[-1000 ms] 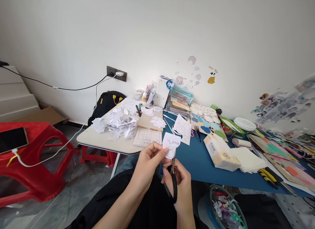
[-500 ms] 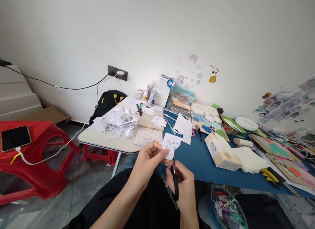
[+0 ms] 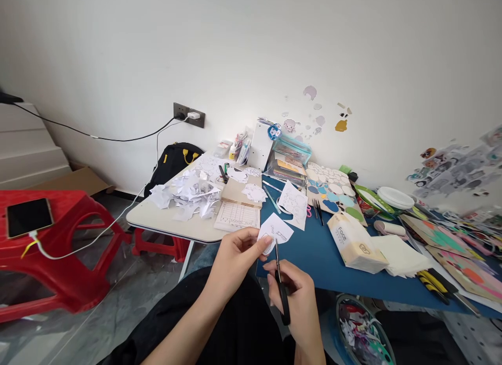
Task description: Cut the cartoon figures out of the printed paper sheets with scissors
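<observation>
The left hand (image 3: 240, 254) pinches the white paper (image 3: 281, 228) in front of the blue table (image 3: 306, 255); the right hand (image 3: 296, 286) grips the scissors (image 3: 285, 305), their blades at this paper. Below, a bin (image 3: 338, 314) contains colourful scraps (image 3: 358, 328).

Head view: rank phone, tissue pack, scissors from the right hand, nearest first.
1. Scissors, held in the right hand.
2. Tissue pack, on the blue table, to the right.
3. Phone, on the red stool, far left.
</observation>
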A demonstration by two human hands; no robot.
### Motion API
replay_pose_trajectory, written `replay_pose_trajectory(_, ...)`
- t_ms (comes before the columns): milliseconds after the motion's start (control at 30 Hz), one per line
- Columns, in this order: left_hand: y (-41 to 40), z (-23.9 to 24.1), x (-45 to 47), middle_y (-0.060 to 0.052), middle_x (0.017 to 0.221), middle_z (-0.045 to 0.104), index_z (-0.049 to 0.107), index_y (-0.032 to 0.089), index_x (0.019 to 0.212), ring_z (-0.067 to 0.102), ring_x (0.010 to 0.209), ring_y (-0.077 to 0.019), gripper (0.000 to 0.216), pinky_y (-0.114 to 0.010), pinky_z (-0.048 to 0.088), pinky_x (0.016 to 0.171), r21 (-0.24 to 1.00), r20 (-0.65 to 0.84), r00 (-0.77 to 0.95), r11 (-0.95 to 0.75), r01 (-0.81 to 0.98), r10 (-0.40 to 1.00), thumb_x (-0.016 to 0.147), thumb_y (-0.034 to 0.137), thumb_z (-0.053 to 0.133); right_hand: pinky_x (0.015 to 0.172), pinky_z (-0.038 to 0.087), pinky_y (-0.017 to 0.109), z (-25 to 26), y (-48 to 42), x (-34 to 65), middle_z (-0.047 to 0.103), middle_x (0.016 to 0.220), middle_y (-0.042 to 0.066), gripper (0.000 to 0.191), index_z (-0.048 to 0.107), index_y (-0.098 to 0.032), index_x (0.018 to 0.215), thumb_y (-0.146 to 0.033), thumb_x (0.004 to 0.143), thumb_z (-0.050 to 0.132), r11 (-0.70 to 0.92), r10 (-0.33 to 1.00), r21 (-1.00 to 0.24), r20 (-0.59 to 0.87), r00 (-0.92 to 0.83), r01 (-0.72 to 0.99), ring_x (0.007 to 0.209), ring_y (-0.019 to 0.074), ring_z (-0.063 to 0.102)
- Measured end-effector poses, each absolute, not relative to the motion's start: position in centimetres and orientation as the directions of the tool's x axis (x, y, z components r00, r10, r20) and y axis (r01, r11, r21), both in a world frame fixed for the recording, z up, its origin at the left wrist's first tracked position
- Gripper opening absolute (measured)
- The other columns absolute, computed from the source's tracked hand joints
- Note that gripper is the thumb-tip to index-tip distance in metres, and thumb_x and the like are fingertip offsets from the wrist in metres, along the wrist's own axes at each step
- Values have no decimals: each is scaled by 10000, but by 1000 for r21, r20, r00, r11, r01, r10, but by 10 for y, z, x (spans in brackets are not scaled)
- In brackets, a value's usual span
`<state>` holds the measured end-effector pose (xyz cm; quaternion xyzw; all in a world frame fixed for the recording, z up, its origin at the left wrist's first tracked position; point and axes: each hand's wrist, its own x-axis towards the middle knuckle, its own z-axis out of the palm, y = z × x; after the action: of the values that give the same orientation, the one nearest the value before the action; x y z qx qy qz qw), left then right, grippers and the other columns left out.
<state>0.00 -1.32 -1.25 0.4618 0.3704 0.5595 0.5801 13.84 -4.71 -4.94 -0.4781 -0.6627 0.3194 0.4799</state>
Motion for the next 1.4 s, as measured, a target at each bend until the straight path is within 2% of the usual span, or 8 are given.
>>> replay_pose_trajectory(267,-15,-11,4,-4,572,600,675,146,673,557,560,-127,217,-217,440,580,963,68,128,-31,-269,989,739,352,696,433,367,229,-48,-49,138,502,604,-35,88,613,-176,764,-129,766,538,253,967,-928,251,-41,274,409,93,436)
replay_pose_trajectory(400,-16,-6,4,-2,587,598,664,150,657,539,543,-115,209,-203,437,548,962,93,125,-57,-266,988,744,339,683,414,352,217,-50,-50,139,442,507,-71,95,615,-175,775,-111,750,548,225,974,-953,218,-55,204,370,87,413)
replay_pose_trajectory(600,-19,-4,3,-2,602,583,632,147,666,523,563,-112,193,-204,419,559,976,120,172,-85,-200,978,771,307,662,448,353,229,-49,-51,140,484,551,-57,97,628,-177,800,-128,747,564,251,965,-965,244,-98,70,397,93,440)
replay_pose_trajectory(867,-22,-3,4,10,563,551,592,163,677,512,531,-114,217,-215,414,535,975,161,232,-118,-190,959,817,329,608,477,349,237,-44,-53,138,514,596,-42,69,604,-178,758,-122,724,582,266,962,-963,262,-76,36,432,98,430)
replay_pose_trajectory(1167,-20,2,-2,-11,612,594,622,152,659,540,578,-129,200,-212,415,559,984,145,277,-109,-141,950,789,304,625,475,361,248,-47,-53,145,506,576,-41,168,658,-190,801,-88,726,547,313,948,-939,300,-103,144,429,104,429)
replay_pose_trajectory(1400,-18,3,-8,-21,647,625,648,148,698,548,601,-130,185,-214,418,576,991,134,338,-122,-59,932,804,293,605,445,370,238,-44,-54,152,491,570,-44,183,667,-179,800,-81,725,531,353,935,-885,327,-135,302,392,98,456)
